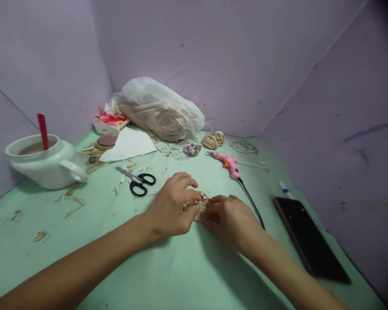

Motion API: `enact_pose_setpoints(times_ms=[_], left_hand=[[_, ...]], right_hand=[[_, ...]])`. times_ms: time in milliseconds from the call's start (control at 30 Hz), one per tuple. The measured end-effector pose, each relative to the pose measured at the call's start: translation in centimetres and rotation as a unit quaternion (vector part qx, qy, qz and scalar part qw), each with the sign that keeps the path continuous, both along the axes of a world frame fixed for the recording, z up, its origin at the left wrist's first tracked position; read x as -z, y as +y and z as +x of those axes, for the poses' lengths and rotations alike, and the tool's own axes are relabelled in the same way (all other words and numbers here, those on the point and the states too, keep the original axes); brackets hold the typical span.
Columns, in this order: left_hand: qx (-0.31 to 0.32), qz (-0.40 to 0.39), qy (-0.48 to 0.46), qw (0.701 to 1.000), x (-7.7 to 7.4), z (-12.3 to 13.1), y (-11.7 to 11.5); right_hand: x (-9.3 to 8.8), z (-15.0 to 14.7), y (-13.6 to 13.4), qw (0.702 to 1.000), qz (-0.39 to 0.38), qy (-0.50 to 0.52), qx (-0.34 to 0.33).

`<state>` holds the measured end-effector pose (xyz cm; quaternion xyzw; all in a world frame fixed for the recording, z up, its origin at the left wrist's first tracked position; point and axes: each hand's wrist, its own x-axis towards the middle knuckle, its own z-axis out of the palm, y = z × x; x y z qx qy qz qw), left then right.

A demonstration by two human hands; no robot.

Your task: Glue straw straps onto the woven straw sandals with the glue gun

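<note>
Nearly closed, left grip (177,202) and right grip (231,219) hold woven piece (201,212)

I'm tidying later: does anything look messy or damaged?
Straw-like scraps lie loose on the green tabletop, mostly left and toward the back, looking like litter. Dark marks streak the right wall, standing out against its plain purple.

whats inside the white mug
Brownish contents show inside the mug, with a red stick standing up out of it. The stick's lower end and the mug's bottom are hidden.
</note>
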<state>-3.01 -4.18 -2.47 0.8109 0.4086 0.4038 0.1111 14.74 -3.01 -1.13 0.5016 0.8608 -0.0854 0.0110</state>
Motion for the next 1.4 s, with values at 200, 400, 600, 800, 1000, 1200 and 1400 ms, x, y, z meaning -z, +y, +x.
enact_pose_setpoints(times_ms=[200, 400, 600, 800, 1000, 1200, 1400], left_hand=[[-0.003, -0.128, -0.001, 0.992, -0.4, 1.3, 1.7], [-0.051, -0.309, 0.092, 0.945, -0.7, 3.3, 5.3], [-0.054, -0.361, 0.188, 0.912, -1.0, 4.6, 7.3], [-0.067, -0.359, 0.262, 0.893, -1.1, 5.6, 8.1], [-0.049, -0.341, 0.296, 0.891, -1.4, 6.1, 8.0], [-0.035, -0.342, 0.304, 0.888, -1.2, 6.2, 7.9], [-0.010, -0.325, 0.315, 0.892, -1.5, 5.9, 7.6]], right_hand=[[-0.6, 2.1, 1.6, 0.985, -0.053, 0.030, -0.164], [-0.7, 2.3, 1.9, 0.988, -0.015, 0.018, -0.155], [-0.4, 2.7, 1.8, 0.983, 0.016, 0.050, -0.175], [0.7, 2.9, 2.3, 0.977, 0.014, 0.078, -0.196], [1.2, 2.1, 2.5, 0.981, 0.015, 0.038, -0.192], [0.6, 1.3, 2.3, 0.984, 0.021, -0.012, -0.179], [-0.1, 1.2, 1.6, 0.985, 0.053, -0.031, -0.161]])
